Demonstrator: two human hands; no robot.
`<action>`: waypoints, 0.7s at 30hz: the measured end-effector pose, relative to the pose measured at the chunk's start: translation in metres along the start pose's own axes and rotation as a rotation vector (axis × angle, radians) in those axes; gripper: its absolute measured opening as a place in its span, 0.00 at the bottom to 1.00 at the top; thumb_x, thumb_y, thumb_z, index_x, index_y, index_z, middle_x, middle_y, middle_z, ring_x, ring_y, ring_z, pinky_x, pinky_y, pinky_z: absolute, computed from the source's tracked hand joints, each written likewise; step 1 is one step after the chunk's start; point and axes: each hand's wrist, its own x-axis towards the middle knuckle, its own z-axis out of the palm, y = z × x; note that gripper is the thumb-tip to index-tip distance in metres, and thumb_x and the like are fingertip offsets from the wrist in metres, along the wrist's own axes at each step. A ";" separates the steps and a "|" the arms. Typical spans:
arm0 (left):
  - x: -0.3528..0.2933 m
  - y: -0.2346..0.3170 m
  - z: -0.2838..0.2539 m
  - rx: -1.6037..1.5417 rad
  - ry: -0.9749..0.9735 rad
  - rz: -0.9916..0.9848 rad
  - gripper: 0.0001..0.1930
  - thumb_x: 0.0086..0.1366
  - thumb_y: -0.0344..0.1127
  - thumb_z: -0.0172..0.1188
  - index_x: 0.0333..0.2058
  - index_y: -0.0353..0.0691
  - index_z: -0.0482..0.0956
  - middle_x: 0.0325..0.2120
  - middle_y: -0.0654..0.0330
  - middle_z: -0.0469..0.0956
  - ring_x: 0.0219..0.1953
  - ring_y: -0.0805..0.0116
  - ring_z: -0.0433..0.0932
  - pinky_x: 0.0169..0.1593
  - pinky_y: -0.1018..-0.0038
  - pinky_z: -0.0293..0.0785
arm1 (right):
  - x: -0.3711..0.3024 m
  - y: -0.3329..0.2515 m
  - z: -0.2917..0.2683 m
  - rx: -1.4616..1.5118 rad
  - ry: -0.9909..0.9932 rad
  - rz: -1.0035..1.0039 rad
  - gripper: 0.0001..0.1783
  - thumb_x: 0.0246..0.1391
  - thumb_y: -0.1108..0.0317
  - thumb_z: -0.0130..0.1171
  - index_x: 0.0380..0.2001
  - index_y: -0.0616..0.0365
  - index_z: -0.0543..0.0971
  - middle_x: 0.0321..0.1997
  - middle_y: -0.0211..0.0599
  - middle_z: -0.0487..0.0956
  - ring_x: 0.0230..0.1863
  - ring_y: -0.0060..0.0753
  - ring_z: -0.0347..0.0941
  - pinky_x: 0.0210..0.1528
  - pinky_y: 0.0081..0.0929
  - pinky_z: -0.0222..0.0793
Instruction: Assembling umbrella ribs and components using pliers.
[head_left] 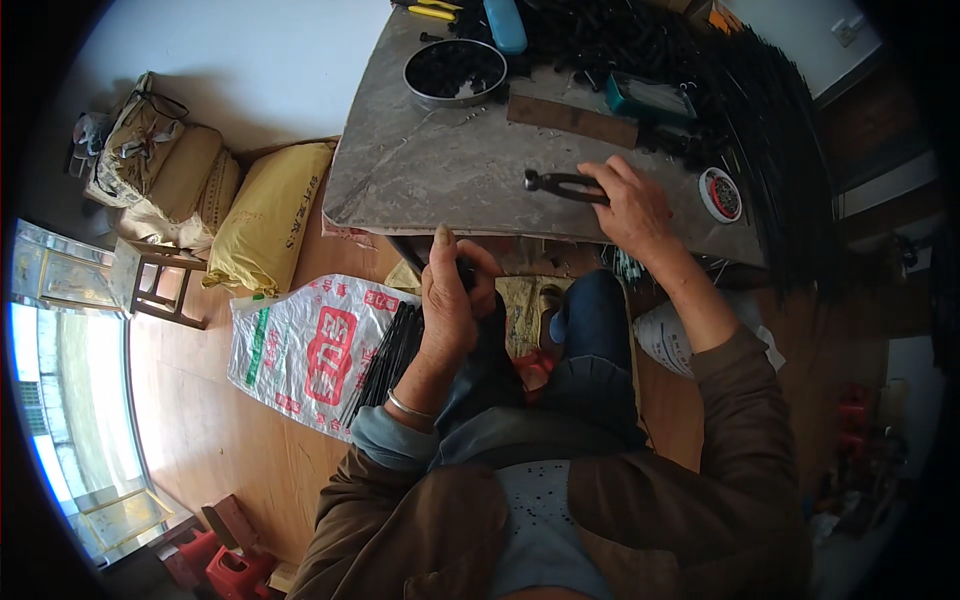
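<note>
My right hand [635,212] is closed around the handles of dark end-cutting pincers [562,184], just above the grey tabletop [440,185]. The pincers' head points left. In front of the table edge, my left hand [452,300] is raised with the thumb up and the fingers curled. A bit of something black shows between its thumb and fingers, mostly hidden by the hand. Below that hand, a bundle of thin black strips [388,352] lies on a white sack with red print [290,350].
On the table are a round metal pan [455,98] of black parts, a flat brown bar [572,120], a teal box [650,98], a small round tub [720,194] and a blue case [505,25]. Long black strands [780,150] heap at right. A yellow sack [265,215] stands left.
</note>
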 end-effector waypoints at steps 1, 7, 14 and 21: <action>-0.001 0.000 -0.001 -0.014 0.005 -0.006 0.32 0.70 0.63 0.36 0.21 0.41 0.69 0.06 0.69 0.53 0.08 0.78 0.49 0.14 0.78 0.45 | -0.006 -0.002 -0.001 0.050 0.006 -0.039 0.22 0.40 0.75 0.65 0.43 0.54 0.77 0.38 0.35 0.73 0.40 0.43 0.75 0.41 0.37 0.72; -0.001 -0.001 -0.004 -0.052 0.023 -0.007 0.32 0.70 0.62 0.36 0.22 0.39 0.71 0.07 0.69 0.53 0.09 0.78 0.50 0.15 0.78 0.46 | -0.033 -0.025 -0.006 0.064 0.143 -0.291 0.18 0.36 0.68 0.70 0.34 0.56 0.79 0.32 0.30 0.71 0.36 0.37 0.73 0.37 0.34 0.70; -0.011 -0.002 -0.002 -0.060 0.009 0.012 0.32 0.70 0.61 0.35 0.22 0.38 0.72 0.07 0.69 0.55 0.10 0.79 0.50 0.15 0.79 0.46 | -0.039 -0.027 0.007 0.112 0.239 -0.344 0.12 0.34 0.77 0.62 0.27 0.53 0.76 0.29 0.28 0.71 0.32 0.35 0.72 0.33 0.34 0.67; -0.018 -0.009 0.016 0.162 0.075 0.136 0.34 0.71 0.63 0.29 0.36 0.38 0.74 0.13 0.68 0.61 0.14 0.78 0.57 0.18 0.80 0.55 | -0.052 -0.082 -0.010 1.067 0.056 0.463 0.08 0.57 0.67 0.61 0.29 0.60 0.77 0.23 0.27 0.74 0.25 0.25 0.69 0.28 0.21 0.63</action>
